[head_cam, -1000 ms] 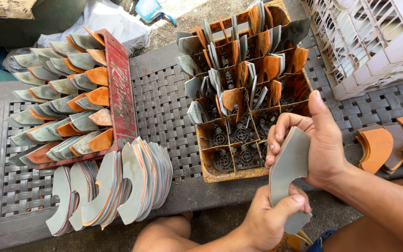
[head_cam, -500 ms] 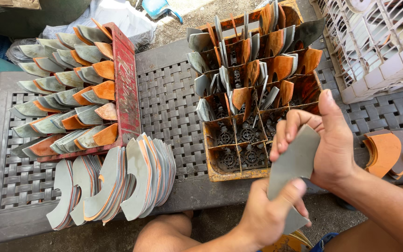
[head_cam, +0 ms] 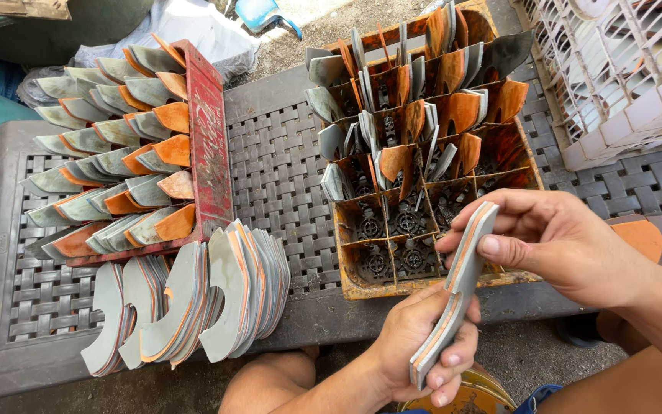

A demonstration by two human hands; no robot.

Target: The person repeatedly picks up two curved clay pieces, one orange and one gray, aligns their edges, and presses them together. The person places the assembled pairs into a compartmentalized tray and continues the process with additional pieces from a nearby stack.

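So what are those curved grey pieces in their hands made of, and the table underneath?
The curved pieces, held by the left hand and right hand, look like stiff layered board or rubbery sheet: matt grey faces with an orange layer showing along the edge. I cannot tell which. The table looks like moulded plastic: a dull dark brown basket-weave pattern with regular holes.
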